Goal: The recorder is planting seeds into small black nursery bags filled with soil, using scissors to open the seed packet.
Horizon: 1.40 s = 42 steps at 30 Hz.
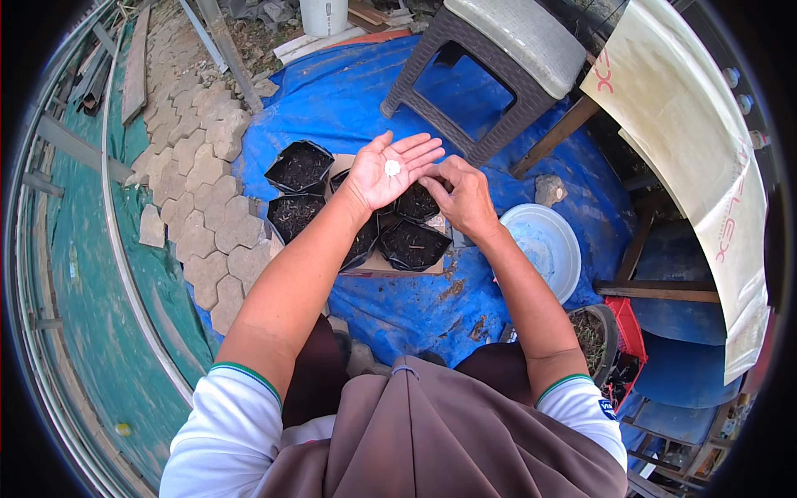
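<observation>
My left hand (389, 171) is palm up with its fingers extended, and a small pile of white granules or seeds (392, 167) lies in the palm. Just right of its fingertips is my right hand (461, 190), thumb and fingers bent together; whether a granule is between them cannot be told. Below both hands, several black plastic grow bags of dark soil stand close together on a cardboard piece (398, 269). One bag (300, 167) is at the back left, another (296, 215) in front of it, and a third (414, 244) at the front right. My hands and left forearm partly hide the others.
A blue tarpaulin (330, 81) covers the ground. Right of the bags is a pale round basin (548, 249), with a stone (550, 189) behind it. A grey plastic stool (429, 106) stands at the back. Hexagonal pavers (205, 205) lie left; a red crate (629, 330) is at right.
</observation>
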Each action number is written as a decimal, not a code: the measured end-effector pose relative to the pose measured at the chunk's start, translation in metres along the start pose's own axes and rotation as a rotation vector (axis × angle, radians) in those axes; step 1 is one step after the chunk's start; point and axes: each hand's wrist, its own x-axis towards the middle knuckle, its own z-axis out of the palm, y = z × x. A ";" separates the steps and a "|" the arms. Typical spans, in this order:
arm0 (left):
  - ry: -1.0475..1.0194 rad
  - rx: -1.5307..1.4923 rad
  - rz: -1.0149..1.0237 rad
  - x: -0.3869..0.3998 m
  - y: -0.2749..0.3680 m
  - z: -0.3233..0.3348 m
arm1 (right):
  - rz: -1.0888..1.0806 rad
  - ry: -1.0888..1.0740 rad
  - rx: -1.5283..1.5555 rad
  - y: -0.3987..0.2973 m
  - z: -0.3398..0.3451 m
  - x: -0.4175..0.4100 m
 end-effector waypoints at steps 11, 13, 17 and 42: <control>-0.041 0.147 -0.121 -0.002 -0.025 0.004 | -0.174 0.016 -0.073 -0.010 0.002 -0.001; -0.021 0.128 -0.123 -0.004 -0.025 0.006 | -0.133 -0.006 -0.097 -0.011 0.002 -0.001; 0.028 0.128 -0.104 -0.001 -0.027 0.000 | -0.147 0.005 -0.038 -0.003 0.005 0.001; 0.017 0.001 0.065 0.001 0.021 -0.020 | 0.038 -0.202 -0.213 0.064 0.037 -0.004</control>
